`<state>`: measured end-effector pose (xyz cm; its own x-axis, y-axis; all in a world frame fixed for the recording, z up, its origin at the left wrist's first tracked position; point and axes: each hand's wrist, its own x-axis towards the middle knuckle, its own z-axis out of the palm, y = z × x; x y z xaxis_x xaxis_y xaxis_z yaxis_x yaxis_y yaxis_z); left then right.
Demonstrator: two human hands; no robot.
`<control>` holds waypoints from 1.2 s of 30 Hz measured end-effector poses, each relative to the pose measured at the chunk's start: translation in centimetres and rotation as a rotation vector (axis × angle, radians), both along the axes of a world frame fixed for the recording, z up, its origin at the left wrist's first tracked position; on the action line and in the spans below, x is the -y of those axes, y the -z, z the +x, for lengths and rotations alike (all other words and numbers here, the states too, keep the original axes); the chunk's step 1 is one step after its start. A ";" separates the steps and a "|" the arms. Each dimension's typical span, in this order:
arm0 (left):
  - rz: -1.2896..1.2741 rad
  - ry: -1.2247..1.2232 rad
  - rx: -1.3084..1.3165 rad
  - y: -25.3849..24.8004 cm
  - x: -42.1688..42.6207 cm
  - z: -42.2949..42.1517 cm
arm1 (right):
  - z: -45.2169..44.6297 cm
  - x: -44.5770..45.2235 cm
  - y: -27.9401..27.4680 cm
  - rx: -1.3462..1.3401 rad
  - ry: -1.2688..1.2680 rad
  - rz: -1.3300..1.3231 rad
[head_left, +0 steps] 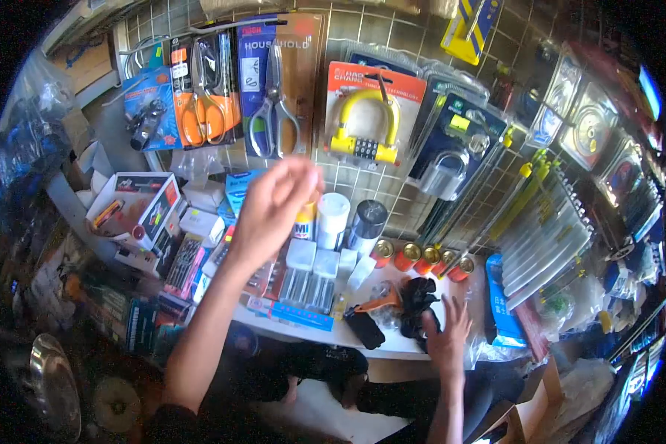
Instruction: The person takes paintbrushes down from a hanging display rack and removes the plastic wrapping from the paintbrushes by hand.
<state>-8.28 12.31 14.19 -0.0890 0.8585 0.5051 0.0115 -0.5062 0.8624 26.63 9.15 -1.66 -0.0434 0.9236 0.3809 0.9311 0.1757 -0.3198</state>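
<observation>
Raised in the middle is my left hand (270, 214), its fingers loosely bent, with nothing visible in them. It appears in front of a yellow-labelled can (304, 219), beside a white-capped can (333, 220) and a dark-capped can (366, 226). Lower right, my right hand (447, 337) has its fingers spread just beside a bunch of black items (419, 300) on the white shelf (399, 351); whether it touches them I cannot tell. An orange and black item (381, 302) and a black pouch-like piece (365, 329) lie to their left.
Packaged scissors (203, 111), shears (274, 115), a yellow combination lock (366, 126) and padlocks (448, 166) hang on the wire grid. Several small red cans (407, 257) line the shelf's back. An open white box (137, 211) stands left; clear sleeves (547, 222) hang right.
</observation>
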 end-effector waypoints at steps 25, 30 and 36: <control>0.389 -0.116 0.119 -7.6 -8.5 3.8 | -19.6 -13.2 -21.8 -0.523 -0.683 0.837; 0.462 -0.161 0.096 -7.2 -9.3 4.0 | -20.8 -15.1 -20.4 -0.457 -0.617 0.984; 0.508 -0.176 0.110 -7.4 -9.7 4.0 | -20.6 -14.7 -20.6 -0.449 -0.602 0.954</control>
